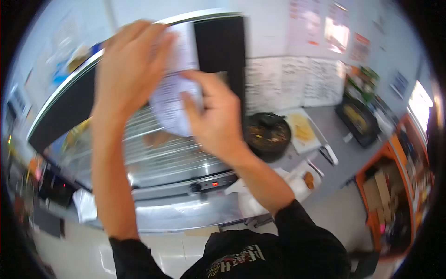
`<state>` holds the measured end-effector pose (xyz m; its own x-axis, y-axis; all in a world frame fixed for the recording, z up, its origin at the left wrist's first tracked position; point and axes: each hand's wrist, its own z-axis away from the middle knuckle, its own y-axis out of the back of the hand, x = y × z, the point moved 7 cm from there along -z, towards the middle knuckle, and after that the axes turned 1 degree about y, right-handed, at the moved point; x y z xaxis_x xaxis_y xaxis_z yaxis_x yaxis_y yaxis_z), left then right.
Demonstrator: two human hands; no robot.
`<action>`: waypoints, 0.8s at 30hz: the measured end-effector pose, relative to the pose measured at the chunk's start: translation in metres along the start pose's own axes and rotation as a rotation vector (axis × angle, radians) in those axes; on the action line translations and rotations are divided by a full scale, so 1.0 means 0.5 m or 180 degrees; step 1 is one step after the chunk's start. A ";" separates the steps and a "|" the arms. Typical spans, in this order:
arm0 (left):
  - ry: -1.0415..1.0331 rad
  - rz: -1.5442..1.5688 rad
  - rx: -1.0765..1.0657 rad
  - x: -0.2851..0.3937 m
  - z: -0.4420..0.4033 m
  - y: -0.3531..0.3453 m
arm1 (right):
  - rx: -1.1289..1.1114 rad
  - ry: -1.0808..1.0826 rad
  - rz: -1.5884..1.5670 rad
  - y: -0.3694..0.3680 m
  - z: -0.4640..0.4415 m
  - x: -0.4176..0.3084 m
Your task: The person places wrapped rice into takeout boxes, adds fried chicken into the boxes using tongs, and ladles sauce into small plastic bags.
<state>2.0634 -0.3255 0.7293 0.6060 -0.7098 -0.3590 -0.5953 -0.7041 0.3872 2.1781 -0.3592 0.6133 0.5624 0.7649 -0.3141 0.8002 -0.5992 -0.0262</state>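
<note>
A white printed paper sheet [173, 109] hangs in front of a glass-fronted food warmer [183, 160], its upper end over the black top panel. My left hand [132, 69] is at the sheet's top, with its fingers bent over the paper near the panel's upper edge; motion blurs it. Against the sheet's right side is my right hand [216, 116], thumb and index finger apart over the paper. Wire racks show through the glass, with a blurred brownish item behind the sheet's lower end. A red lit switch [215, 184] sits on the warmer's base.
Right of the warmer, a lidded black pan [267, 137] stands on the grey counter [346, 160]. Beside it are a white tray of yellow food [302, 130], tongs [329, 156] and a brown fried piece [308, 180]. A black tray [357, 122] lies farther right, above an orange shelf unit [390, 186].
</note>
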 end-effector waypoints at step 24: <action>0.0389 -0.0473 -0.0641 0.046 -0.030 -0.021 | 0.0155 -0.1589 -0.1202 -0.003 0.174 0.063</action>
<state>2.0916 -0.3340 0.7296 0.7453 -0.5825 -0.3243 -0.3855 -0.7734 0.5033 2.1765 -0.3548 0.5211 0.0682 0.7302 -0.6798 0.9077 -0.3281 -0.2614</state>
